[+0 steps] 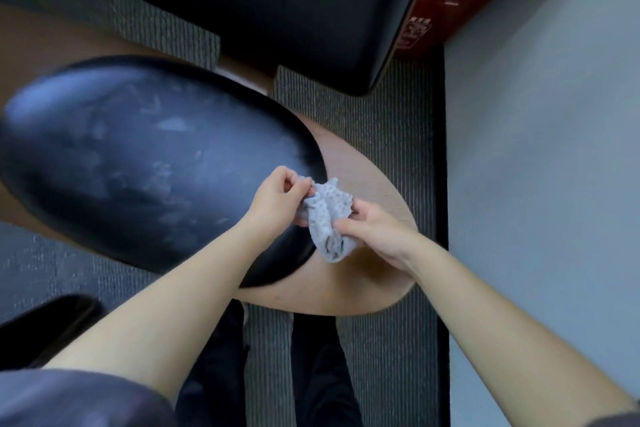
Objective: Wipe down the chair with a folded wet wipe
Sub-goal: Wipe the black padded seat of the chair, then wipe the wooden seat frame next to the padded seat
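Pinched in both hands just off the near right edge of the black chair seat (138, 156): a dotted wet wipe (329, 218), bunched and drooping, long axis running from upper left down to lower right. Left hand (277, 198) with fingers (301, 185) clamped on the upper corner; right hand (374, 232) clamped on the middle. Seemingly mid-fold, no flat pad formed yet. Seat directly left of the wipe, nearer the left hand, streaked with pale smears. Probably next: finishing the fold, then sweeping leftward across the seat.
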Tool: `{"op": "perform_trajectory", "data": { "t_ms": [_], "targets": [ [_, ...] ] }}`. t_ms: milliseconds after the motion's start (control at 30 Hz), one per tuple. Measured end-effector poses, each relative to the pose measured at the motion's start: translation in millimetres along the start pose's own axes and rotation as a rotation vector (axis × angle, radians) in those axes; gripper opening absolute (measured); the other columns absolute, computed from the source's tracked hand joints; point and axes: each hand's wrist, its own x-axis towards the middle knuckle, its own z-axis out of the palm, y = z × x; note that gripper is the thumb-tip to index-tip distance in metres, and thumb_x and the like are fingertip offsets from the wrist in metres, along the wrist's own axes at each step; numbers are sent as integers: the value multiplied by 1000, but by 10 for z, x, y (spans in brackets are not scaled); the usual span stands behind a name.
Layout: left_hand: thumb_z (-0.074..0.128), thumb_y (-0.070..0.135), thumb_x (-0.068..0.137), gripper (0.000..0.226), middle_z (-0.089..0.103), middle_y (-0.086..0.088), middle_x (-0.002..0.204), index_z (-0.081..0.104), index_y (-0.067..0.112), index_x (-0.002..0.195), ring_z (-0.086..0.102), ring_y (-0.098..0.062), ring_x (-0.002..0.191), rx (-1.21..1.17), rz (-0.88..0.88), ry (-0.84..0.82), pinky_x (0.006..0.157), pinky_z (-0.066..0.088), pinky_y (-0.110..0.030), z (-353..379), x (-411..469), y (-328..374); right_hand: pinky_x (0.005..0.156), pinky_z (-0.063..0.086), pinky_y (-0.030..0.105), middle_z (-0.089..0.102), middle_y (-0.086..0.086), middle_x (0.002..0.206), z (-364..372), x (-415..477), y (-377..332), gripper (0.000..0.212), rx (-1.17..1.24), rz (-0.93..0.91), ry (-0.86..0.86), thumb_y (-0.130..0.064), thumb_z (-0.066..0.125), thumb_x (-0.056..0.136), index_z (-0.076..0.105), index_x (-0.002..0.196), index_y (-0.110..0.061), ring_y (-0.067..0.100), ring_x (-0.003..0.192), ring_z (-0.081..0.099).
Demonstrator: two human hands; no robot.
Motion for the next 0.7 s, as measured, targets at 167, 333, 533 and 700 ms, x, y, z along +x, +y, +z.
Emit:
{"op": "perform_trajectory", "data": {
  "t_ms": [167,333,533,700],
  "targets": [
    [56,20,99,11,67,3,88,48,17,105,63,-11,81,-142,40,38,62,56,-26,172,244,77,72,51,36,71,12,108,-338,337,-165,42,-107,-25,186,0,48,88,62,117,-27,20,87,65],
    [71,24,88,40,41,1,133,60,25,127,53,-12,111,400,381,-262,92,46,-15,64,382,124,73,45,41,61,21,120,-517,408,-238,68,-118,-24,177,-5,47,74,48,129,-44,26,85,57],
    [74,34,84,57,45,6,123,47,18,131,47,-12,124,387,220,-54,100,44,-31,193,356,251,81,58,35,69,2,112,-605,347,-290,60,-90,-163,229,12,46,85,49,128,-30,13,102,68],
    [63,11,92,9,66,-11,100,60,12,100,67,-27,94,79,-129,-125,79,60,-42,310,337,270,85,55,36,64,-3,117,-539,356,-296,45,-100,-171,327,0,51,86,51,124,-25,16,110,63]
  ]
}}
